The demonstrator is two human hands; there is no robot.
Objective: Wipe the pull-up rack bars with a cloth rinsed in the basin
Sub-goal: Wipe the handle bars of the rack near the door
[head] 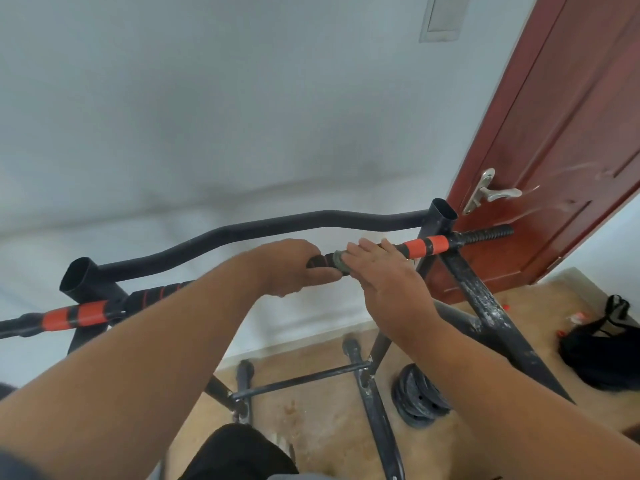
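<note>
Your left hand [294,266] grips the front bar [424,247] of the pull-up rack [441,216], fingers curled round it. Your right hand [384,271] presses a greenish cloth [338,263] on the same bar, just beside the left, fingers wrapped over it. Orange bands flank both ends. Weight plates [420,398] and a black bag [602,348] lie on the floor [329,420] near the red door [561,150].
</note>
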